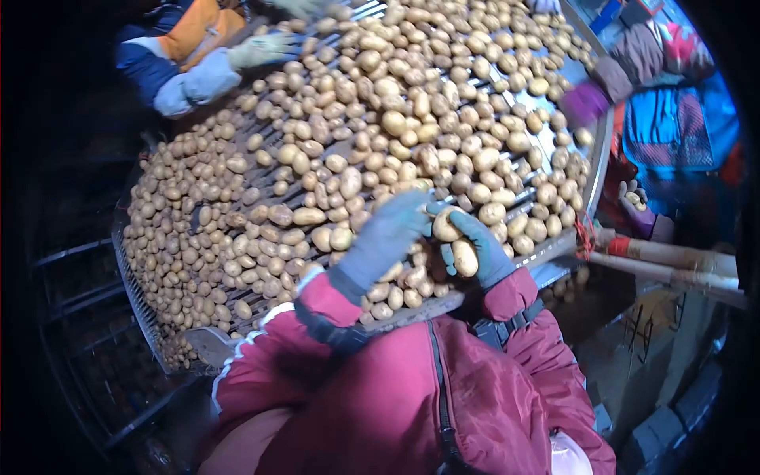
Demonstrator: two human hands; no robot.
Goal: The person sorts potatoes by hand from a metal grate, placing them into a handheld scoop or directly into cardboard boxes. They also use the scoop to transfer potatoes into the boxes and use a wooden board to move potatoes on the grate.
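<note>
"What takes up most of the view?"

"A wide slatted table (603, 162) spread with potatoes (348, 182), with slats showing between them."

"And after that?"

"The person's dark red jacket (364, 388), at the near edge. Two pale poles (673, 261) stick out on the right, with red string (584, 237) at their near ends."

"Anyone else there?"

"One co-worker's pale glove (264, 51) is over the potatoes at the upper left. At the right rim there's another worker's purple glove (584, 103), blurred."

"What about the person's own hands?"

"Both wear blue-green gloves. The right hand (489, 252) has its fingers curled around two potatoes, above the near side of the table."

"How do those two sit?"

"The upper potato (447, 225) is at the fingertips, the lower potato (465, 258) just below it, against the glove."

"And the left hand (388, 237)?"

"Just beside the upper one, fingers pointing toward it. They're blurred, so I can't tell how wide they are, or whether they hold anything."
</note>
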